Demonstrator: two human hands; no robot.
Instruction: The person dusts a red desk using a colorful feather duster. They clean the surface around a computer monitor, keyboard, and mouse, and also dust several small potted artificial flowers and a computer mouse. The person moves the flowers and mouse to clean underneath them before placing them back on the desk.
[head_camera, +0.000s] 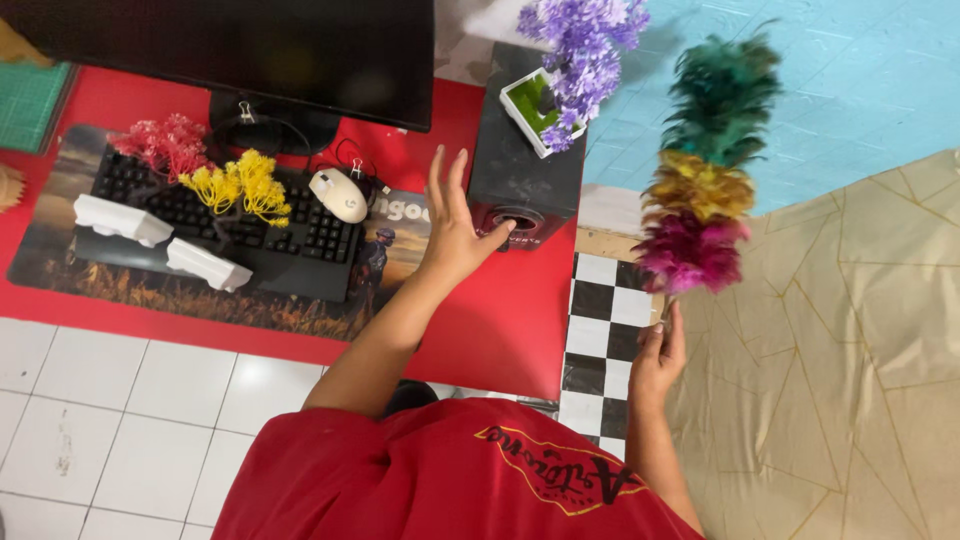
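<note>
Head view: left hand (452, 228) grip open, touching speaker (520, 170); right hand (657, 358) clasps feather duster (708, 170).

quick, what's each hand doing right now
Left hand: open, thumb touching the black speaker.
Right hand: closed on the feather duster.

The left hand (455, 225) rests open on the red desk (500, 330), fingers spread, thumb touching the front of the black speaker (520, 180). A white pot of purple flowers (560, 85) stands on the speaker. The right hand (658, 358) grips the handle of an upright feather duster (705, 170).
</note>
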